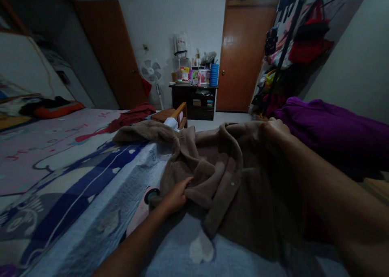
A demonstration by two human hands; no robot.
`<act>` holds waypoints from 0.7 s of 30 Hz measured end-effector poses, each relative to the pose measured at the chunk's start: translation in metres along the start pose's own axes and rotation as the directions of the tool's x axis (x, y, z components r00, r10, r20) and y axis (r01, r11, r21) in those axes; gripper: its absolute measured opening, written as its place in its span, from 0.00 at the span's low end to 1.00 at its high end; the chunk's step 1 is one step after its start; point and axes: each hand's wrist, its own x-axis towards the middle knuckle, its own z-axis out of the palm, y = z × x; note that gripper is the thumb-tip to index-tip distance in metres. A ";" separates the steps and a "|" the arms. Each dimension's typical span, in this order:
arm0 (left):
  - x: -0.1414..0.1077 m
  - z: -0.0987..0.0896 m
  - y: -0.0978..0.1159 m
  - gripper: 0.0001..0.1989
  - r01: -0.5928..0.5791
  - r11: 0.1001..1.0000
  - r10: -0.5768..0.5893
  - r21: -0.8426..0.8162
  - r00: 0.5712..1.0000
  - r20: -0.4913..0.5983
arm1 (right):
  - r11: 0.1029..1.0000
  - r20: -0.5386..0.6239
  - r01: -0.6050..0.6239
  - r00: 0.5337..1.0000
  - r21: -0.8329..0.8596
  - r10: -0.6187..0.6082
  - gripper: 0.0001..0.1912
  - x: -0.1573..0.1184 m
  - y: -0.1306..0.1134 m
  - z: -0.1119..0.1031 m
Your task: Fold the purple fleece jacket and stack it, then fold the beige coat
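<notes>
A brown jacket (252, 188) with a collar and a light button lies spread over a pale blue cloth (170, 244). One sleeve stretches out to the left. My left hand (177, 196) is closed on the jacket's lower left front, the thumb on top of the fabric. Farther off and to the right, my right hand (276, 130) grips the jacket near its right shoulder, with the fingers partly hidden. Beside my left wrist, a pink object with a dark round part (151, 195) sticks out from under the jacket.
A patterned bed sheet (69, 135) spreads to the left, with a dark red cloth (132, 118) on it. Purple fabric (331, 127) is heaped at the right. Beyond stand a wooden chair back (181, 114), a fan (152, 71) and a dark cabinet (179, 103).
</notes>
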 end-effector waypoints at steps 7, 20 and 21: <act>-0.016 -0.026 0.033 0.30 -0.171 0.961 0.211 0.217 0.961 -0.177 | 0.931 0.279 0.174 0.957 -0.320 -0.084 0.18 -0.094 -0.048 0.029; -0.072 -0.020 0.035 0.37 -0.175 0.807 0.176 0.564 0.983 0.053 | 0.979 0.658 0.202 0.742 -0.036 -0.129 0.59 -0.305 -0.097 0.112; -0.074 -0.016 0.028 0.38 -0.169 0.805 0.129 0.569 0.985 0.111 | 0.975 0.630 0.217 0.763 -0.038 -0.146 0.56 -0.306 -0.096 0.116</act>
